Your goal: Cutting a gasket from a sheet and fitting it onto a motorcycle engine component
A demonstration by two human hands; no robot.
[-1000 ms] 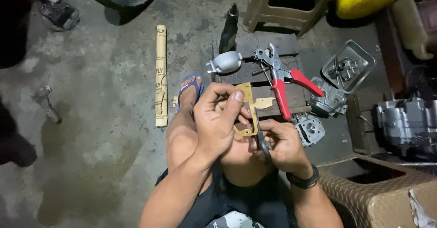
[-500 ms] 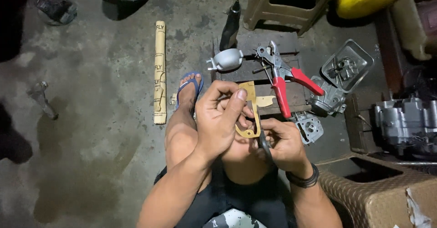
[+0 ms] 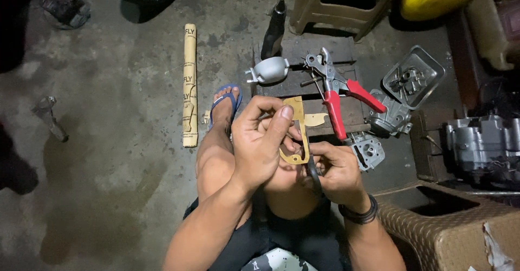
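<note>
The left hand (image 3: 260, 146) pinches a tan gasket cutout (image 3: 296, 135), long axis upright; the right hand (image 3: 338, 171), just beside, grips what looks like dark-handled scissors (image 3: 313, 169).

Two hands (image 3: 260, 146), one tan gasket (image 3: 297, 135), one red-handled punch plier (image 3: 336, 95), one rolled paper tube (image 3: 189, 84), one blue sandal (image 3: 225, 104).

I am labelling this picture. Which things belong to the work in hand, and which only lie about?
In use: left hand, right hand, tan gasket, dark tool.
Lying about: red pliers, paper roll, grey cover, engine.
</note>
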